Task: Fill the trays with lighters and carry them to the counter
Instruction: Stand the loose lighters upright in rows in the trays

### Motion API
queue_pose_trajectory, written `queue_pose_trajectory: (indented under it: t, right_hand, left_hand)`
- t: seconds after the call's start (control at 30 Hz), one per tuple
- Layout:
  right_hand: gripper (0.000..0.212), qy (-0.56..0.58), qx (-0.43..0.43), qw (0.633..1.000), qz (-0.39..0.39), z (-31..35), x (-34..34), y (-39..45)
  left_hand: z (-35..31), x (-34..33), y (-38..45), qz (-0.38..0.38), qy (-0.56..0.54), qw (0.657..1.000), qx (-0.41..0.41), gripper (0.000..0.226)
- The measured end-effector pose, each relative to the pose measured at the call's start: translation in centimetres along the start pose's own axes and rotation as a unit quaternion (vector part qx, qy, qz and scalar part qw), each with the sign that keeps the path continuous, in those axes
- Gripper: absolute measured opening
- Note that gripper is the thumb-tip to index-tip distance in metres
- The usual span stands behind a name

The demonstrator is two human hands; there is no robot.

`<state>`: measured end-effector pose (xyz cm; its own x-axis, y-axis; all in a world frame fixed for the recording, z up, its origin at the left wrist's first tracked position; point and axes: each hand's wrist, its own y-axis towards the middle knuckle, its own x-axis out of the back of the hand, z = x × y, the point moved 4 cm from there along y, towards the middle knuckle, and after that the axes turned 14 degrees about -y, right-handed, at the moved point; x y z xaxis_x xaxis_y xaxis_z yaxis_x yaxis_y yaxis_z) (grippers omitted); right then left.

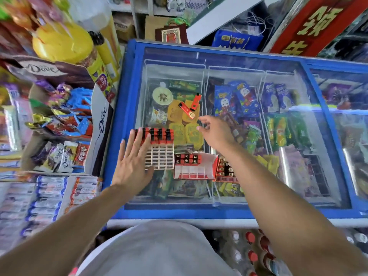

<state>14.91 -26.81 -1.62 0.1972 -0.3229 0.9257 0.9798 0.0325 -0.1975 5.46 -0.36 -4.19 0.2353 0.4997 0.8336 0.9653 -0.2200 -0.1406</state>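
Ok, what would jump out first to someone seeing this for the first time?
Probably the two bare hands over the blue-framed glass freezer lid: the left hand lies flat on a white plastic grid tray partly filled with red lighters, and the right hand, fingers open, reaches toward two loose red lighters lying on the glass.

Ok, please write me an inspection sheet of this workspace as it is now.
Surface: glass freezer lid, blue frame.
Job's things: white grid tray, one row of lighters filled; red tray, partly filled; two loose lighters on the glass.
Clutter: a further lighter box beside the red tray.
Hands: left hand flat on the grid tray, fingers spread; right hand open near the loose lighters, holding nothing.
Cables: nothing seen.
Surroundings: candy boxes at the left.
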Motion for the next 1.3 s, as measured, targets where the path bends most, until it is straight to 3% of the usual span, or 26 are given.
queue_pose_trajectory:
  t: [0.1, 0.23, 0.37, 0.47, 0.53, 0.7, 0.8, 0.9, 1.0, 1.3]
  right_hand:
    - [0.036, -0.024, 0.017, 0.999, 0.026, 2.8, -1.6, 4.7]
    - [0.017, -0.100, 0.002, 0.995, 0.030, 3.2, -3.6, 9.1]
    - [0.027, -0.122, -0.011, 0.991, 0.054, 3.7, -5.8, 11.1]
    - [0.022, -0.106, 0.001, 0.991, 0.079, 4.7, -5.8, 10.4]
    - [0.017, -0.049, 0.001, 0.998, 0.035, 5.7, -4.5, 9.0]
    - [0.038, 0.101, 0.047, 0.989, -0.093, 8.8, -0.1, 1.5]
    - [0.030, 0.107, 0.087, 0.987, -0.077, 10.3, 0.8, -2.7]
    - [0.031, 0.017, 0.141, 0.990, 0.001, 11.7, -0.7, -4.8]
    - [0.030, -0.031, 0.177, 0.984, 0.019, 12.5, -2.6, -5.3]
    - [0.018, -0.097, 0.145, 0.977, -0.122, 14.7, -6.1, -4.5]
  left_hand:
    - [1.7, -0.2, 0.1, 0.027, 0.005, 1.000, 0.012, 0.111]
    - [1.7, -0.6, 0.1, 0.033, -0.029, 0.999, 0.006, 0.112]
    - [1.8, -1.0, -0.1, 0.026, -0.058, 0.998, 0.004, 0.108]
    - [1.9, -1.2, -0.1, 0.020, -0.071, 0.997, -0.002, 0.105]
    - [1.9, -1.2, -0.1, 0.023, -0.074, 0.997, -0.006, 0.104]
    - [2.3, -0.7, -0.4, -0.026, -0.144, 0.989, -0.004, 0.107]
    - [3.9, -0.9, -1.3, -0.065, -0.163, 0.984, 0.035, 0.104]
    - [5.5, -1.9, -2.3, -0.030, -0.138, 0.988, 0.060, 0.099]
    - [6.1, -2.6, -3.1, 0.049, -0.086, 0.994, 0.052, 0.099]
    - [6.4, -2.6, -3.5, 0.142, -0.040, 0.987, 0.060, 0.099]
